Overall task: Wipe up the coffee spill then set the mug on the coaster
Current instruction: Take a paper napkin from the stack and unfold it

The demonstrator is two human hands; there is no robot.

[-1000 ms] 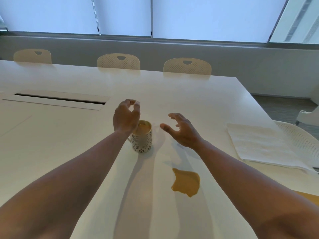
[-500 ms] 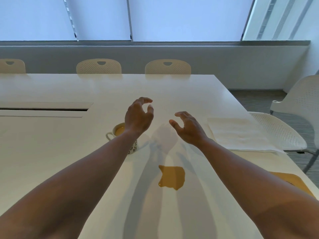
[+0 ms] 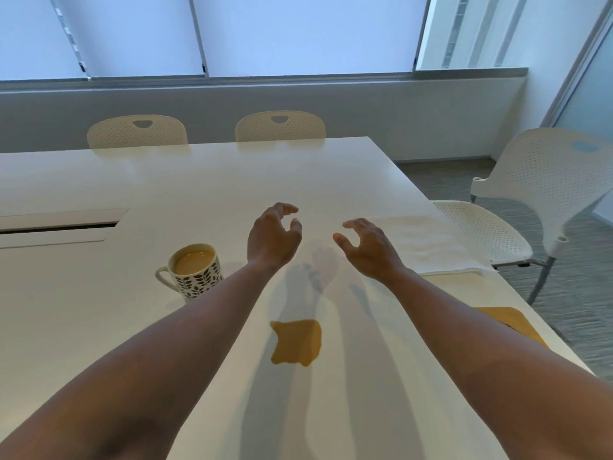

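Both hands raised over the table, empty: left hand and right hand loosely curled. Right nearest the towel, likely for wiping. Spill unwiped. Mug left; coaster right edge.

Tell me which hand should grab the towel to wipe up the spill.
Right. The right hand hangs open just beside the white towel at the table's right edge. The left hand is farther from it, nearer the mug. Both hold nothing.
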